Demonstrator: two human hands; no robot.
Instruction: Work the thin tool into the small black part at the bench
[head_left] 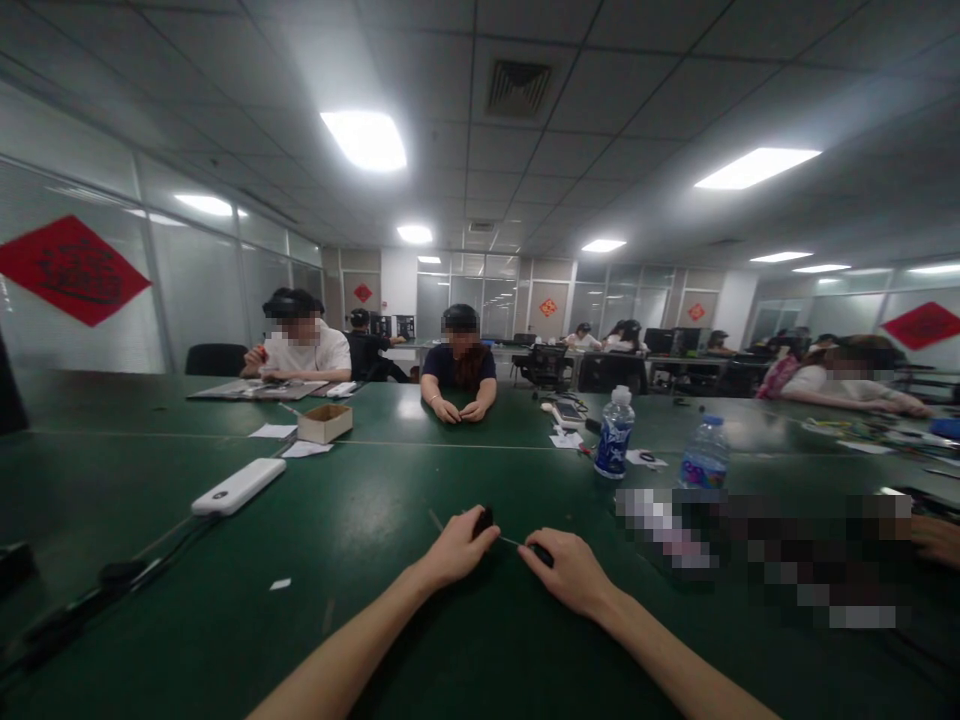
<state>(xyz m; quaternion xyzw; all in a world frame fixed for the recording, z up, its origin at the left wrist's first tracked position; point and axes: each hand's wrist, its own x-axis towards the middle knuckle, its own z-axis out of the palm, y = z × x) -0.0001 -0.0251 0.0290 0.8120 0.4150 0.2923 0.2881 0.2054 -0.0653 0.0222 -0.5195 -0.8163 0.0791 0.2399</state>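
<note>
Over the green table (375,510), my right hand (570,570) is closed around the black handle (540,553) of what looks like a screwdriver. Its thin metal shaft (509,541) points left toward my other hand. My left hand (454,548) is closed on a small black object (484,519), partly covered by the fingers, so its kind is unclear. The shaft's tip lies at or close to the left fingertips; contact cannot be made out. Both hands are low over the tabletop, a short gap apart.
A white power bank (240,487) with a dark cable lies left, near a paper scrap (280,584). Farther off stands an open cardboard box (325,424). Two bottles, one blue-labelled (614,435) and one blue-capped (704,455), stand right. A person (459,370) sits opposite.
</note>
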